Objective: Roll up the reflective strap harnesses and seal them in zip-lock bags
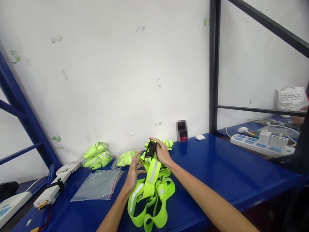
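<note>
A neon yellow-green strap bundle (154, 193) with silver reflective stripes hangs in loops over the blue table. Its black plastic buckle (151, 149) is at the upper end. My right hand (163, 152) is closed on the buckle's right side, thumb and fingers round it. To the left of the straps, my left hand (134, 171) has its fingers apart and is close beside the bundle, with nothing visible in its palm. Just behind the hands, another piece of yellow-green strap (168, 144) lies near the wall.
Clear plastic bags (97, 185) lie left on the blue table (204, 171); bagged yellow-green straps (97, 156) sit behind them. A white fan (67, 167) is farther left. A phone (182, 131) leans on the wall beside a white case (200, 137). Power strips (262, 144) flank both sides.
</note>
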`<state>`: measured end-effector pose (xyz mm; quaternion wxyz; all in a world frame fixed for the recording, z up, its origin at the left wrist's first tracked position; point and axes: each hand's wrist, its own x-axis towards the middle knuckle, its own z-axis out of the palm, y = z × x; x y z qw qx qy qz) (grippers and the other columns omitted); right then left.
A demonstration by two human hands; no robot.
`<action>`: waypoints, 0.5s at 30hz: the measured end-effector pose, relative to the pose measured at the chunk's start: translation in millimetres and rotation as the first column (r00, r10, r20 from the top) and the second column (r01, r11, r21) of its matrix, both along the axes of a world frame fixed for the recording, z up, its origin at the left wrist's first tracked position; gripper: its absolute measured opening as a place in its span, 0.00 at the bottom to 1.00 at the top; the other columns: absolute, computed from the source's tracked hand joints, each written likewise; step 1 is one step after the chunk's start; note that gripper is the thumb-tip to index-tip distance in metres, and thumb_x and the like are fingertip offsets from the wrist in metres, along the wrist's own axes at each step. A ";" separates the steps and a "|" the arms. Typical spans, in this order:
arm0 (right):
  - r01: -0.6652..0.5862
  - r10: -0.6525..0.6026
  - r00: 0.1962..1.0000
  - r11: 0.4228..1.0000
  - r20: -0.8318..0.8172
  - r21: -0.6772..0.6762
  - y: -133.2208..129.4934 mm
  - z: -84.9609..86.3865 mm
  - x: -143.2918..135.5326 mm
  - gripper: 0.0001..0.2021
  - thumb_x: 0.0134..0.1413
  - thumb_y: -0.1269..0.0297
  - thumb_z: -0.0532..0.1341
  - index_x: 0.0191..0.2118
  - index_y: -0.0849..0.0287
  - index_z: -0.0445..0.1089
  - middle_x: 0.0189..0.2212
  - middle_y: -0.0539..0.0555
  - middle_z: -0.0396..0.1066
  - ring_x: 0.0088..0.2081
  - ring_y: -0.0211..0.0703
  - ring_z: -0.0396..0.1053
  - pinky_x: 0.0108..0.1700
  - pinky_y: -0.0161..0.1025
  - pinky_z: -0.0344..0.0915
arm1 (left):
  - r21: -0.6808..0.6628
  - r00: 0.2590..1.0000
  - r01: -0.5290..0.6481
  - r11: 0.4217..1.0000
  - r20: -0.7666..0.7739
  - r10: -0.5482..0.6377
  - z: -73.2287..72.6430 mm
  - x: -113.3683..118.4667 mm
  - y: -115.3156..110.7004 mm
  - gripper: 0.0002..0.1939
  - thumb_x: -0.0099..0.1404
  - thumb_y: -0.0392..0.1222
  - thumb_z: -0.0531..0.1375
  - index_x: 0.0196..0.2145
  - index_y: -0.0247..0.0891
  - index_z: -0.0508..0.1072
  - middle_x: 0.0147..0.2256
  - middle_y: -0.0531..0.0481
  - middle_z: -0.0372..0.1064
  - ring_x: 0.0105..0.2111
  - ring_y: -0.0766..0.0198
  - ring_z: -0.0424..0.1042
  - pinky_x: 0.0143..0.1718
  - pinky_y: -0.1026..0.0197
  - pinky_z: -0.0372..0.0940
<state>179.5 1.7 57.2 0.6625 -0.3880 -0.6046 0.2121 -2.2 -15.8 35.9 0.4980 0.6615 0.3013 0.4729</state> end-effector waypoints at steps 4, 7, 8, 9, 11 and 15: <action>0.069 -0.074 0.981 0.997 -0.178 -0.032 -2.8 -5.3 -11.6 0.21 0.57 0.66 0.48 0.51 0.57 0.71 0.51 0.55 0.70 0.56 0.47 0.64 0.61 0.48 0.56 | -0.052 0.989 0.133 0.990 -0.058 -0.136 -6.3 7.2 -4.1 0.40 0.62 0.57 0.58 0.65 0.42 0.46 0.43 0.42 0.71 0.42 0.57 0.72 0.43 0.56 0.67; -0.138 0.127 0.971 0.989 -0.200 -0.042 -12.7 -4.2 -15.9 0.22 0.55 0.65 0.49 0.53 0.56 0.70 0.56 0.53 0.67 0.60 0.48 0.60 0.62 0.48 0.53 | -0.020 0.997 0.026 0.999 -0.074 -0.027 -10.3 10.7 -0.9 0.43 0.58 0.51 0.64 0.64 0.39 0.48 0.36 0.46 0.72 0.36 0.60 0.73 0.40 0.58 0.67; -0.228 0.216 0.955 0.973 -0.203 -0.037 -15.0 -4.0 -16.7 0.22 0.56 0.64 0.49 0.54 0.55 0.70 0.57 0.53 0.66 0.61 0.48 0.58 0.63 0.48 0.52 | -0.005 0.997 -0.031 0.999 -0.066 0.031 -11.0 11.2 1.6 0.42 0.57 0.50 0.65 0.63 0.38 0.51 0.34 0.48 0.71 0.34 0.61 0.72 0.38 0.59 0.67; -0.303 0.290 0.933 0.952 -0.211 -0.033 -16.4 -4.4 -17.3 0.23 0.57 0.62 0.49 0.55 0.54 0.69 0.57 0.52 0.65 0.61 0.48 0.57 0.63 0.48 0.51 | 0.010 0.995 -0.087 0.996 -0.048 0.088 -11.3 11.1 4.5 0.41 0.56 0.49 0.65 0.62 0.37 0.53 0.33 0.48 0.71 0.32 0.62 0.72 0.37 0.60 0.67; -0.389 0.366 0.898 0.920 -0.246 -0.053 -16.5 -6.4 -18.2 0.22 0.58 0.58 0.48 0.54 0.54 0.70 0.57 0.53 0.66 0.62 0.49 0.56 0.63 0.49 0.51 | 0.042 0.980 -0.199 0.979 0.030 0.197 -10.2 9.1 10.5 0.39 0.55 0.46 0.66 0.60 0.35 0.55 0.35 0.47 0.71 0.33 0.62 0.73 0.36 0.60 0.67; -0.382 0.314 0.906 0.896 -0.284 -0.226 -15.5 -11.7 -18.9 0.26 0.50 0.61 0.61 0.58 0.49 0.65 0.58 0.54 0.64 0.59 0.51 0.59 0.59 0.50 0.58 | 0.178 0.916 -0.392 0.902 0.163 0.366 -3.2 -1.5 15.6 0.38 0.56 0.39 0.61 0.62 0.37 0.51 0.47 0.40 0.68 0.44 0.58 0.73 0.43 0.58 0.68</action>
